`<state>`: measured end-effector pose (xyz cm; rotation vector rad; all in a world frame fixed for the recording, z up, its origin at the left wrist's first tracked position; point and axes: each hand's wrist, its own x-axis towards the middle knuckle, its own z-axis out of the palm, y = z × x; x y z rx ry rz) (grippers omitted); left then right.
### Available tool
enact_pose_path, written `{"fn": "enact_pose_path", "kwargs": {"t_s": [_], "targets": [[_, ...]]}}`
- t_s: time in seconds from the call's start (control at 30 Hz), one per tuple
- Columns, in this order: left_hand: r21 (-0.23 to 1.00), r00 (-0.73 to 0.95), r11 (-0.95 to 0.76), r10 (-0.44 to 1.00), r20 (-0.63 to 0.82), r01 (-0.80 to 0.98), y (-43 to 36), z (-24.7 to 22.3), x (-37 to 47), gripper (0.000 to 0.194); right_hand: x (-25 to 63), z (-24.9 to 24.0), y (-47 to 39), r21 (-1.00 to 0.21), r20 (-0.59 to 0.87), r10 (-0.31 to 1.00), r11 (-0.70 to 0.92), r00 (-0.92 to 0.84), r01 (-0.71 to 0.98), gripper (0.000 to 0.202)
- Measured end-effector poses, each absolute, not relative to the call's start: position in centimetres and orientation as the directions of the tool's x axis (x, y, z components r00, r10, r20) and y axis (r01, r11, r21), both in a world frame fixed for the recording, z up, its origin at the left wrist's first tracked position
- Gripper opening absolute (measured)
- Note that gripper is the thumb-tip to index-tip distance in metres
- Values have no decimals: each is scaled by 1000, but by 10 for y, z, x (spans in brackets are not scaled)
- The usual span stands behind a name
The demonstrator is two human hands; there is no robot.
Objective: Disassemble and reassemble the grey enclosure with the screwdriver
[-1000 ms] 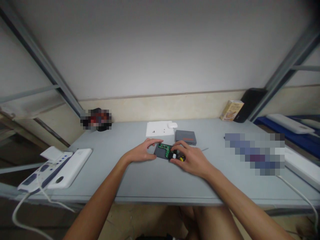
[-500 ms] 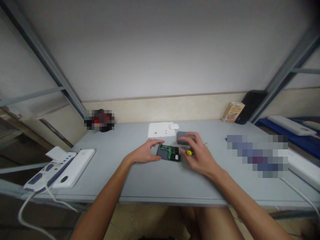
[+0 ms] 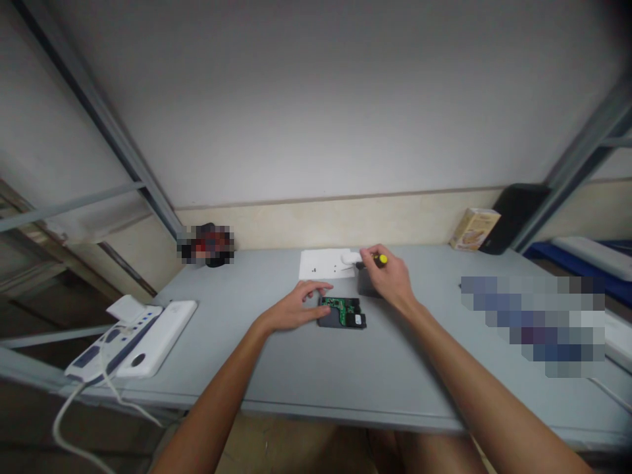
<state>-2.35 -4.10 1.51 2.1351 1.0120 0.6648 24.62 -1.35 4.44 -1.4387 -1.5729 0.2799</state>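
Observation:
My left hand (image 3: 296,308) rests on the desk with its fingers apart. Its thumb touches the left side of a hard drive (image 3: 330,317), which lies flat with its green circuit board (image 3: 340,305) facing up. In my right hand (image 3: 392,276) is a screwdriver (image 3: 382,260) with a yellow-ended handle. Its thin shaft points left, over the right edge of a white sheet of paper (image 3: 316,260). Small dark bits, perhaps screws (image 3: 314,270), lie on the sheet. Below the right hand sits a grey box (image 3: 366,283), partly covered by it.
A small white rounded object (image 3: 349,257) lies at the paper's right edge. Power strips (image 3: 160,342) with white cables are on the left. A carton (image 3: 474,229) and a black case (image 3: 513,217) stand at the back right. Blurred items lie at both sides.
My right hand has moved up and away from the hard drive with the screwdriver, which has swung to point left toward the paper. The left fingers have loosened from the drive's upper edge.

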Motion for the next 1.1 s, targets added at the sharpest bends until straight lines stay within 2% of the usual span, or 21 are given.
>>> {"fn": "enact_pose_path", "kwargs": {"t_s": [0.17,0.27,0.37,0.5,0.7,1.1], "targets": [[731,284,-486,874,395,479,-19,5,-13,27,247,31,-13,-692,418,902,241,105,680,43],[758,130,-433,895,427,488,3,5,-3,24,248,32,-15,-686,397,914,241,76,687,43],[686,158,-501,851,500,527,22,8,8,19,248,31,-14,-703,422,901,256,99,663,42],[593,279,-589,798,534,549,32,6,19,24,251,29,-12,-782,464,874,328,144,529,44],[508,344,-661,736,583,553,25,-5,17,20,253,29,-11,-858,426,891,342,159,382,50],[514,400,-671,736,546,534,28,4,12,13,253,32,-14,-890,398,903,336,165,307,51]]}}
